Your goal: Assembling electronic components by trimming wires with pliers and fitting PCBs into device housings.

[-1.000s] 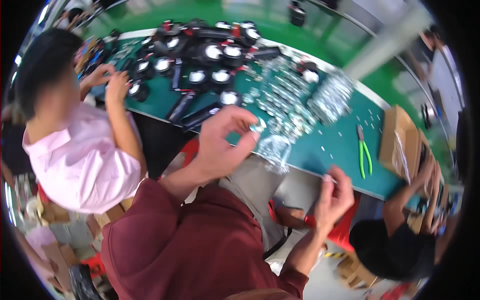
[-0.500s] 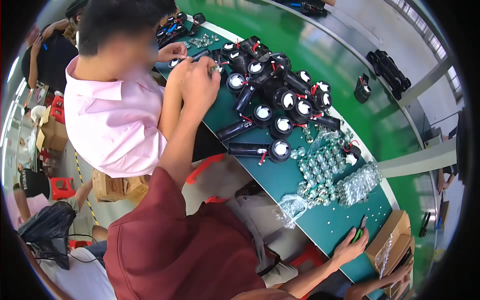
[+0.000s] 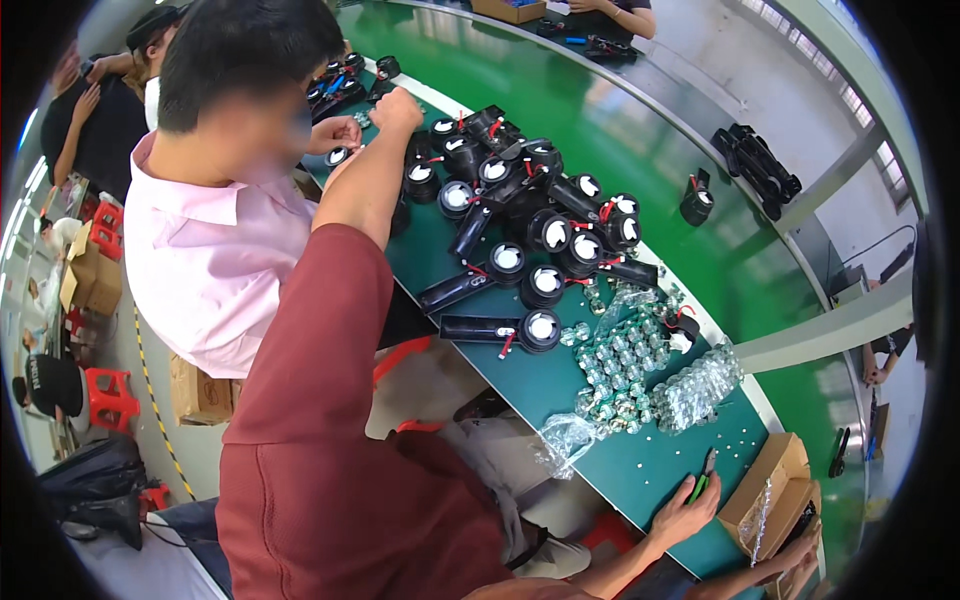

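My left arm, in a maroon sleeve, reaches across in front of a person in a pink shirt. At its end my left hand [image 3: 397,110] is closed over the far part of the bench, close to some small clear pieces [image 3: 362,118]. Its fingertips are hidden, so what they hold does not show. My right hand [image 3: 688,514] rests low over the green bench top at the right, wrapped round green-handled cutters [image 3: 703,482] with the blades pointing away from me. White bits [image 3: 640,465] lie scattered near them.
Black round units with white discs [image 3: 545,283] and red wires are heaped mid-bench. Nearer lie clear round parts [image 3: 620,365], bubble wrap [image 3: 697,388] and a plastic bag [image 3: 567,440]. Another person's hand [image 3: 795,555] is at a cardboard box [image 3: 768,490]. The pink-shirted person [image 3: 225,235] sits at the left.
My left hand has moved farther away along the bench, and the small piece seen at its fingers no longer shows. The right hand still grips the cutters. The whole view has shifted slightly.
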Demonstrator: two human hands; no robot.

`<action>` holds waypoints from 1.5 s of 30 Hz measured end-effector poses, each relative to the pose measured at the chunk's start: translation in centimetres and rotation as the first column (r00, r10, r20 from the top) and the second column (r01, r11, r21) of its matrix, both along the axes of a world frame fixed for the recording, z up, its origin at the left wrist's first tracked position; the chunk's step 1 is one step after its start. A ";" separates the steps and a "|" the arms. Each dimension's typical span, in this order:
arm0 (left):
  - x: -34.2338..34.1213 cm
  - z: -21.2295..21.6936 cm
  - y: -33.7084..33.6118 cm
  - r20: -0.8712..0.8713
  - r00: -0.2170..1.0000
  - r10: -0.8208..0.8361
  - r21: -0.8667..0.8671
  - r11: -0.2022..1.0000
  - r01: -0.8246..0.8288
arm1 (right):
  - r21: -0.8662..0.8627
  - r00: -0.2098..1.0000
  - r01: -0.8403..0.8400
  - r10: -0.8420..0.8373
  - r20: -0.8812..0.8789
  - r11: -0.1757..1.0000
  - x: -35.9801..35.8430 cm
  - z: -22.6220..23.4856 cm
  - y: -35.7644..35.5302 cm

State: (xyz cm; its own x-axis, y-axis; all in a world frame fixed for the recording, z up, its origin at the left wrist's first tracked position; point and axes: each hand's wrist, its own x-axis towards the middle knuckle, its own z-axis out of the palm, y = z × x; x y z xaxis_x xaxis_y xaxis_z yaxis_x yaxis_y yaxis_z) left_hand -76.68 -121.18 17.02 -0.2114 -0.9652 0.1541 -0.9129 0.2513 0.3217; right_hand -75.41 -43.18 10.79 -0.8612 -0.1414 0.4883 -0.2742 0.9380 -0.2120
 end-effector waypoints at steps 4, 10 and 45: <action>0.0 1.0 2.0 -0.299 0.952 -0.072 -0.119 0.992 0.038 | 0.008 0.999 0.015 -0.016 0.048 1.000 0.0 -0.1 -0.1; 3.5 8.2 20.0 -0.587 0.535 -0.607 -0.539 0.787 0.301 | -0.001 0.999 0.034 -0.034 0.006 0.999 0.7 0.0 -0.5; 7.6 -7.5 43.4 -0.324 0.040 -0.945 -0.533 0.217 0.818 | -0.851 0.961 0.055 0.204 0.187 0.522 2.8 2.2 3.4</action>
